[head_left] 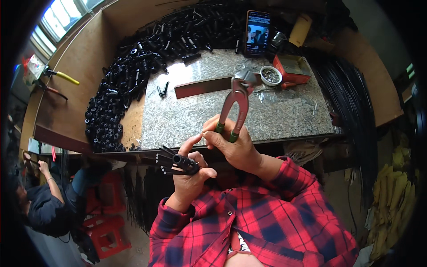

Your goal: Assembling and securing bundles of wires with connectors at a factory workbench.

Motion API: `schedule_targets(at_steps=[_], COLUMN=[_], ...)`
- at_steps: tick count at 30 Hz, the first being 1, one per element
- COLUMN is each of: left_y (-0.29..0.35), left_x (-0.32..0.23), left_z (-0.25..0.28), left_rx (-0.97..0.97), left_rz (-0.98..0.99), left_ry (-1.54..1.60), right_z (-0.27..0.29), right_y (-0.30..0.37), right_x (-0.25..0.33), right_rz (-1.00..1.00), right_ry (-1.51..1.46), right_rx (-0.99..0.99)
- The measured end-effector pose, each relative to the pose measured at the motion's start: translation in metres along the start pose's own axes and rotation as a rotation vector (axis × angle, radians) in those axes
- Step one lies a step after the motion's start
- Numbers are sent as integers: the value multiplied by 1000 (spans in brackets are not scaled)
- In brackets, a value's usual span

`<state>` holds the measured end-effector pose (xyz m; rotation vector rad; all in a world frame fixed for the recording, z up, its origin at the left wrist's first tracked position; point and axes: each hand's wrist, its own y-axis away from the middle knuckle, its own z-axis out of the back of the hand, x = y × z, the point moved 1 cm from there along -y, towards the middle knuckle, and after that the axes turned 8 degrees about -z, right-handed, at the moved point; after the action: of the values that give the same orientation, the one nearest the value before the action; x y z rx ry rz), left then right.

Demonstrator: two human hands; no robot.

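My left hand (190, 178) is closed around a black tubular part (179, 160) with several thin black rods sticking out toward the left, their ends pale. My right hand (240, 149) grips pincers (239, 95) with reddish handles and green ends, jaws pointing away from me over the stone slab. The right thumb and forefinger are pinched together close to the left forefinger's tip; whether something tiny sits between them is too small to tell. Both hands are just off the slab's near edge.
A speckled stone slab (195, 118) bears a brown bar (202, 86), a small bowl of metal bits (270, 76) and a red box (292, 71). Black tubes (138, 62) are heaped behind and left. A phone (257, 33) stands at the back. A person (49, 200) sits at left by red stools (106, 233).
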<state>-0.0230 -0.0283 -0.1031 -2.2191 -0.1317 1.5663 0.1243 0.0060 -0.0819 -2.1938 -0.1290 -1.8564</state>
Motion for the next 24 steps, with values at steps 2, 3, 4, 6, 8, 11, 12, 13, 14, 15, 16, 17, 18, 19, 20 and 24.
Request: schedule_targets(at_steps=[2, 3, 4, 6, 8, 11, 12, 13, 14, 15, 16, 17, 18, 19, 20, 24], left_y=[1, 1, 0, 0, 0, -1, -1, -1, -1, -1, -2, -3, -4, -4, -4, -3], left_x=[0, 0, -1, 0, 1, 0, 0, 1, 2, 3, 3, 3, 2, 1, 0, 4], left_z=[-1, -2, -2, -2, -1, 0, 0, 0, 0, 1, 1, 2, 3, 5, 6, 7], left_rx=[-16, -6, -10, -19, -17, -23, -28, -25, -47, -69, -84, -85, -94, -104, -98, -184], left_rz=[49, 50, 63, 77, 68, 66, 74, 74, 44, 14, 5, 6, 10, 14, 31, 39], left_ry=[19, 20, 17, 20, 22, 14, 5, 5, 21, 37, 61, 60, 79, 97, 63, -5], right_z=[-1, -1, -1, 0, 1, 2, 2, 2, 2, 2, 0, -2, -6, -8, -11, -18], right_y=[-1, -2, -2, -2, -2, -5, -5, -6, -7, -6, -4, -1, 1, 3, 5, 4], right_x=[1, 1, 0, 0, 2, 2, 1, 1, 1, 3, 4, 6, 8, 9, 9, 10], right_rz=[48, 76, 80, 79, 131, 216, 253, 289, 277, 277, 215, 153, 100, 99, 64, 119], right_ry=[60, 89, 89, 126, 200, 292, 320, 348, 355, 355, 318, 279, 200, 198, 120, 112], right_rx=[-30, -33, -41, -71, -82, -106, -127, -147, -118, -120, -60, 1, 37, 39, 70, 134])
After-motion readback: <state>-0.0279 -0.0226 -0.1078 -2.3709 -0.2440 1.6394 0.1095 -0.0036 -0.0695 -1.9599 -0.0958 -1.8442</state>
